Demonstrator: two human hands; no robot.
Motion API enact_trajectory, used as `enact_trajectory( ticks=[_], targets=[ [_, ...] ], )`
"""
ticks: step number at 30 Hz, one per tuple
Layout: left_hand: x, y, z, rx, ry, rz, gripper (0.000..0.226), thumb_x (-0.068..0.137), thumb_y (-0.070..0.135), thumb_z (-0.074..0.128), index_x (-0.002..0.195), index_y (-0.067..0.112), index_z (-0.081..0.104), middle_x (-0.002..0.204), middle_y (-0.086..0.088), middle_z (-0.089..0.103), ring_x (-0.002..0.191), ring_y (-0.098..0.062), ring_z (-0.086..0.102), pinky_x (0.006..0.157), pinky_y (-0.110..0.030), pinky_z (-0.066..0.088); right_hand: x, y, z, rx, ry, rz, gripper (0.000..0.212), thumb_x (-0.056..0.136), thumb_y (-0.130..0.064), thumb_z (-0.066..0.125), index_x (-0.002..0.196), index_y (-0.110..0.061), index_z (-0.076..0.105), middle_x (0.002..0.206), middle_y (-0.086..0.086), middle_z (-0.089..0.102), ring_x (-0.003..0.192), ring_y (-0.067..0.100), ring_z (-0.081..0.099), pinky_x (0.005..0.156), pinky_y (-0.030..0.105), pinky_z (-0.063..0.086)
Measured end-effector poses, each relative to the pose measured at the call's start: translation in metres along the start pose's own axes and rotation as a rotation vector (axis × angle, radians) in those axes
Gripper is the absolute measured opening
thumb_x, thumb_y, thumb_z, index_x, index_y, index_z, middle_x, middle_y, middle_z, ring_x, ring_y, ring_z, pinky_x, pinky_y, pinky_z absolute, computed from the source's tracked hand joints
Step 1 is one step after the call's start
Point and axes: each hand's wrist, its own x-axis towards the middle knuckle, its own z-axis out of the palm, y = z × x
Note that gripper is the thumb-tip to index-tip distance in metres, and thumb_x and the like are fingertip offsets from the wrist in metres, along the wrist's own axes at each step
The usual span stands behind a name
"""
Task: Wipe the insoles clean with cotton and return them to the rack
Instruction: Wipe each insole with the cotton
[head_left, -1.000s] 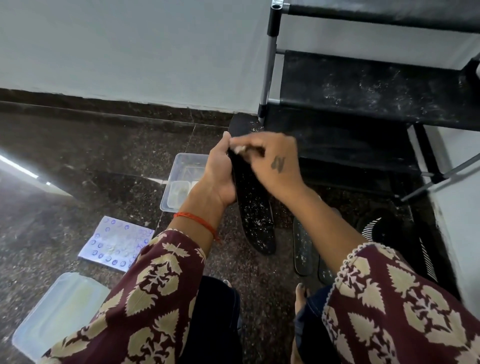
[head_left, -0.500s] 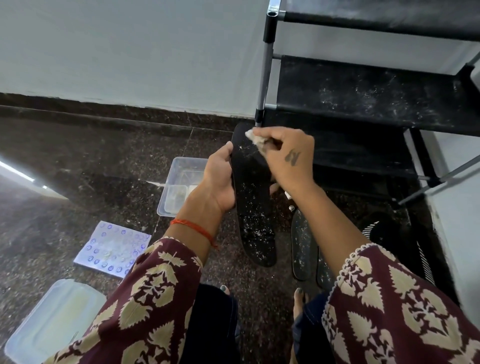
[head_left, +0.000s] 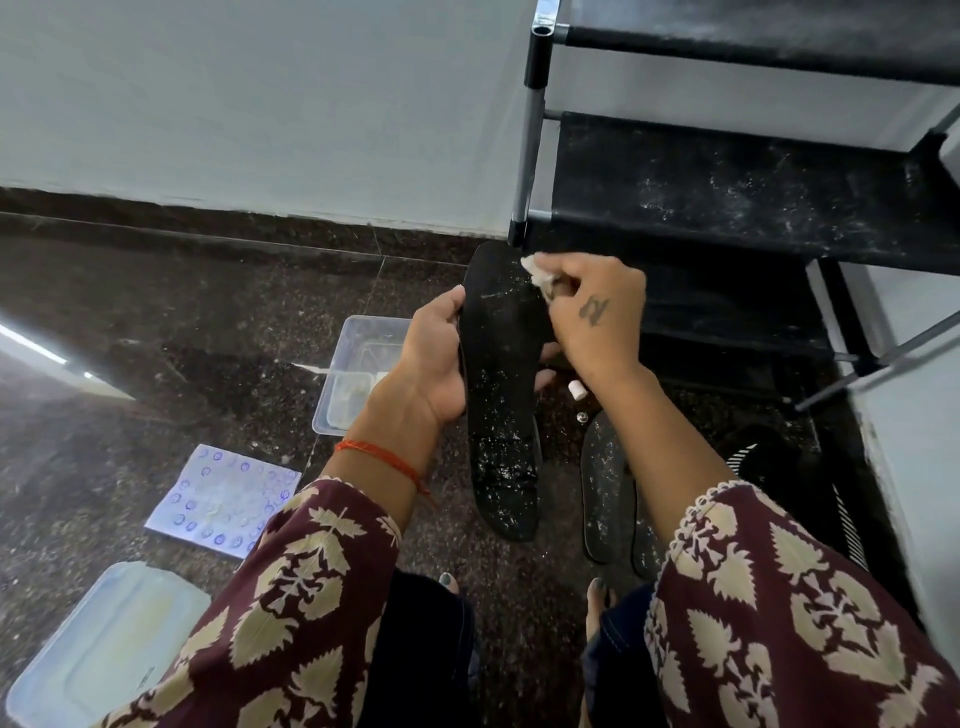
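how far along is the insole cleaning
Early. Nothing looks finished: the rack shelves hold no insoles. In hand: the left hand holds a black insole while the right hand rubs cotton at its top end; white specks cover its lower half. Left: the insoles on the floor.

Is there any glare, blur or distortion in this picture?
Head view: a bright streak of glare on the polished floor at left; wide-angle bending curves the rack poles; the held insole and both hands look reasonably sharp.
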Motion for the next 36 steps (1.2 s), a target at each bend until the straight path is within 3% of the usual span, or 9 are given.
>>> enact_trajectory(
  ticks=[2,5,11,15,19,25,29,32,36],
  targets=[
    [0.001,-0.001,-0.001,0.009,0.0,0.018,0.052,0.099,0.042,0.028,0.094,0.009,0.068,0.091,-0.016,0.071,0.083,-0.032,0.067,0.088,-0.05,0.046,-0.005,-0.01,0.002,0.042,0.022,-0.107,0.027,0.083,0.004,0.06,0.103,-0.009,0.071,0.096,0.004,0.072,0.077,0.001,0.059,0.072,-0.002,0.041],
    [0.004,-0.002,-0.001,0.001,0.019,0.076,0.045,0.1,0.04,0.033,0.093,0.01,0.066,0.083,-0.01,0.07,0.078,-0.023,0.068,0.08,-0.036,0.053,-0.019,-0.02,0.017,0.006,-0.109,-0.307,0.021,0.084,-0.006,0.057,0.097,-0.009,0.073,0.095,0.007,0.073,0.088,0.017,0.067,0.082,0.014,0.045],
    [0.005,-0.003,-0.001,0.041,0.036,0.048,0.053,0.101,0.048,0.025,0.101,0.013,0.065,0.083,-0.009,0.072,0.076,-0.022,0.07,0.07,-0.034,0.055,-0.011,-0.005,0.018,-0.155,-0.123,-0.272,0.037,0.08,0.006,0.055,0.107,-0.014,0.07,0.107,0.005,0.07,0.1,0.022,0.063,0.091,0.024,0.042],
    [0.004,0.0,-0.002,0.054,0.041,0.007,0.058,0.099,0.051,0.027,0.102,0.008,0.065,0.091,-0.017,0.071,0.08,-0.031,0.068,0.077,-0.045,0.053,0.0,0.003,0.003,-0.081,-0.083,-0.014,0.039,0.083,0.009,0.052,0.109,-0.014,0.069,0.106,0.008,0.07,0.088,0.017,0.065,0.078,0.013,0.051],
    [0.001,0.001,-0.002,0.055,-0.012,-0.002,0.055,0.098,0.048,0.03,0.096,0.009,0.069,0.094,-0.017,0.07,0.085,-0.032,0.066,0.085,-0.048,0.048,0.002,-0.005,-0.002,0.043,0.093,-0.013,0.033,0.082,0.008,0.056,0.105,-0.01,0.07,0.099,0.003,0.072,0.082,0.001,0.058,0.073,-0.008,0.034],
    [0.003,-0.001,0.001,0.031,-0.012,0.038,0.052,0.099,0.051,0.03,0.111,0.013,0.063,0.088,-0.01,0.071,0.08,-0.022,0.069,0.07,-0.032,0.057,-0.015,-0.018,0.018,-0.036,-0.161,-0.282,0.024,0.085,-0.01,0.057,0.105,-0.012,0.071,0.107,0.007,0.07,0.101,0.019,0.065,0.09,0.008,0.033],
    [0.002,0.0,0.001,0.066,0.009,-0.031,0.061,0.098,0.057,0.024,0.114,0.012,0.062,0.096,-0.015,0.071,0.083,-0.029,0.069,0.073,-0.043,0.056,-0.005,-0.005,0.008,-0.082,-0.155,-0.129,0.033,0.084,0.004,0.056,0.109,-0.013,0.069,0.11,0.006,0.069,0.101,0.015,0.064,0.091,0.004,0.031],
    [0.002,0.003,-0.001,0.061,0.006,-0.058,0.064,0.097,0.057,0.024,0.111,0.007,0.061,0.099,-0.02,0.07,0.084,-0.034,0.069,0.077,-0.045,0.054,0.003,0.005,-0.003,-0.06,-0.122,0.049,0.035,0.083,0.007,0.056,0.109,-0.013,0.069,0.105,0.008,0.07,0.076,0.006,0.064,0.07,-0.006,0.036],
    [0.003,0.003,-0.003,0.068,-0.031,-0.065,0.059,0.098,0.052,0.028,0.112,0.007,0.062,0.109,-0.021,0.067,0.099,-0.038,0.063,0.087,-0.049,0.048,0.008,0.0,-0.009,0.067,0.086,0.038,0.031,0.083,0.006,0.059,0.108,-0.011,0.068,0.101,-0.001,0.07,0.086,0.001,0.059,0.076,-0.006,0.037]
  ],
)
